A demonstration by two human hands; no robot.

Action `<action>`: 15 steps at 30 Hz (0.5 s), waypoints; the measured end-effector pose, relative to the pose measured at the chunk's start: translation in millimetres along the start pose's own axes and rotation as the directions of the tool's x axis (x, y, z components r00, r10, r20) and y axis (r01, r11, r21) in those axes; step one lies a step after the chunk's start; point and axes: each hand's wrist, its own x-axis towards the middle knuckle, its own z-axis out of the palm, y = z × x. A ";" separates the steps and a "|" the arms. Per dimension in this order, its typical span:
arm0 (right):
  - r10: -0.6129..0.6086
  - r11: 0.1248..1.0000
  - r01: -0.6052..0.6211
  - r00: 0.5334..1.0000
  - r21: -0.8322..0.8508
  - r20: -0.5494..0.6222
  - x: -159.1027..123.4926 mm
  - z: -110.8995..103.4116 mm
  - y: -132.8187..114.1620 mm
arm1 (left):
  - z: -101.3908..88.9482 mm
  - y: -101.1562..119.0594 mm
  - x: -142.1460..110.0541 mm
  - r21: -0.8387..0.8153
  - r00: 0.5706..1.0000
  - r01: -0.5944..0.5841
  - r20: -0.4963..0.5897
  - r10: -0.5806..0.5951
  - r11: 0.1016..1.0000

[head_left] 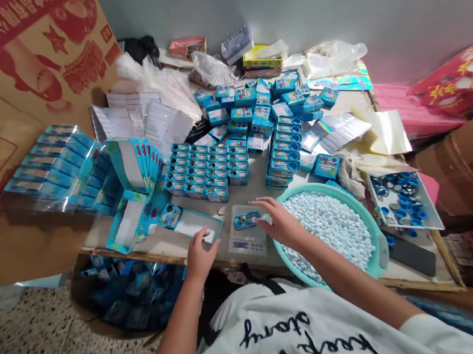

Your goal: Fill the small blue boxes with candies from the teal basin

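on the table (356, 281), a box (246, 220) sits on the scale (244, 253) between the empty, open left hand (200, 255) and right hand (280, 224), with packed rows (209, 166) beyond and loose candy (325, 225) left over.

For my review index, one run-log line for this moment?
left hand: open, near shallow tray | right hand: open, beside blue box | box on scale | basin of white pieces

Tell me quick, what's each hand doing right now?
Left hand: open, nothing visible in it.
Right hand: open, beside the small blue box on the scale; whether it touches can't be told.
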 end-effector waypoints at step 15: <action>0.547 -0.464 -0.304 0.640 0.832 0.539 -25.8 -8.6 -7.1 | 44.2 154.7 78.0 0.232 0.626 -0.775 0.408 0.664 0.588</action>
